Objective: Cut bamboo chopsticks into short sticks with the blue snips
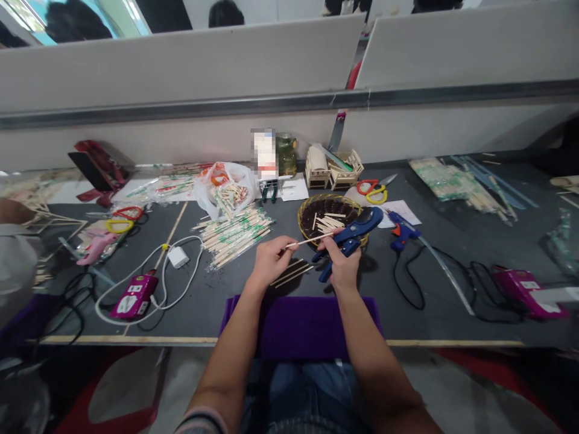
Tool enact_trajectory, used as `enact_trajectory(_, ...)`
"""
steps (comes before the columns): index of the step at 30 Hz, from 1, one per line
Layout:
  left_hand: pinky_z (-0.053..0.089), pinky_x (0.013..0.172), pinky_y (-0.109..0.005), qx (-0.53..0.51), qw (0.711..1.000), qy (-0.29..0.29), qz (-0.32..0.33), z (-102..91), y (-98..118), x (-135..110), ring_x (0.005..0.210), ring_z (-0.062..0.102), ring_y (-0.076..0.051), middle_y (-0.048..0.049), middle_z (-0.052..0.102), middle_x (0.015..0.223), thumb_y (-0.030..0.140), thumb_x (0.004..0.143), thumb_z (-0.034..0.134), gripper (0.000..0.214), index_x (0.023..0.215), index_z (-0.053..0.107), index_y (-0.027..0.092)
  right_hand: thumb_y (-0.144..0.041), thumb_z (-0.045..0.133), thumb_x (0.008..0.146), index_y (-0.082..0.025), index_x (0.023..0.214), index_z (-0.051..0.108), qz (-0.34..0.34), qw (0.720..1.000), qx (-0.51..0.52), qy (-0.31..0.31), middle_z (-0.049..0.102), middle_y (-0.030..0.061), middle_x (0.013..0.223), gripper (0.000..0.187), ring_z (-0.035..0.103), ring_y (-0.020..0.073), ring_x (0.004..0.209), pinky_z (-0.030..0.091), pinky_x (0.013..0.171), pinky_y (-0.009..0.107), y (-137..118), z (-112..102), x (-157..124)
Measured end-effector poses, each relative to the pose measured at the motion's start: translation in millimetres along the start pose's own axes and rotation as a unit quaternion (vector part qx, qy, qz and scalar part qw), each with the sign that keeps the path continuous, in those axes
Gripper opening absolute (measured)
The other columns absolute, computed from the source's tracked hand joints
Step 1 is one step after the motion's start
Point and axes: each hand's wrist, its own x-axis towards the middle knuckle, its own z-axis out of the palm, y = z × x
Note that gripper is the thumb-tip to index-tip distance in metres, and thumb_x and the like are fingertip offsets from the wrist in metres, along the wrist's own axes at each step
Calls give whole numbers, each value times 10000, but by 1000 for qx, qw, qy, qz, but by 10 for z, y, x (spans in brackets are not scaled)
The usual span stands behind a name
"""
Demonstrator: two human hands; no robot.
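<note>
My left hand (270, 260) pinches one end of a thin wooden stick (307, 242) that points right toward the cutter. My right hand (342, 265) grips the handles of a blue cutter (350, 234), whose head hangs over the rim of a woven basket (304, 212) holding several short cut stick pieces. Two or three more sticks (292, 274) lie on the grey table under my hands. A purple cloth (301, 325) lies at the table's front edge, in front of me.
A pile of wrapped chopsticks (235, 232) lies left of the basket. A blue glue gun (402, 232) with a black cord sits to the right. Scissors (373, 190), small wooden models (332, 169), a white charger (178, 257) and magenta boxes (134, 296) surround the work spot.
</note>
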Motion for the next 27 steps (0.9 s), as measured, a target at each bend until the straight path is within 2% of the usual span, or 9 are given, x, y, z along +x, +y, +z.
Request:
enact_trajectory(8,387,605,-209,-11,999,-17,40,-10,11,16,634,573,-104,-19,679,736,251,870,556,152,853,695,192,-291,725,713,-193,866,571,-5,1000,-3,6,601,-52,681,238,586,98,558,481,613,251,-57,-4,10)
enact_trajectory(14,388,592,-221,-47,998,-50,13,-7,-7,11,622,566,-112,-34,677,719,276,875,539,194,839,704,180,-310,720,712,-196,869,554,15,1000,-3,1,587,-50,675,256,577,102,557,481,604,256,-47,-15,12)
enact_trajectory(23,388,586,-224,-52,997,-59,9,-12,-1,17,611,558,-113,-35,673,700,279,870,532,208,818,705,174,-324,716,707,-195,850,548,17,1000,-2,-1,581,-51,652,256,570,99,530,483,569,248,-25,-21,27)
enact_trajectory(27,402,594,-217,-71,995,-69,4,-14,24,16,620,560,-109,-26,673,720,197,845,507,192,859,698,172,-310,716,705,-190,849,559,18,1000,6,8,583,-54,629,245,561,96,521,473,560,243,-28,-23,39)
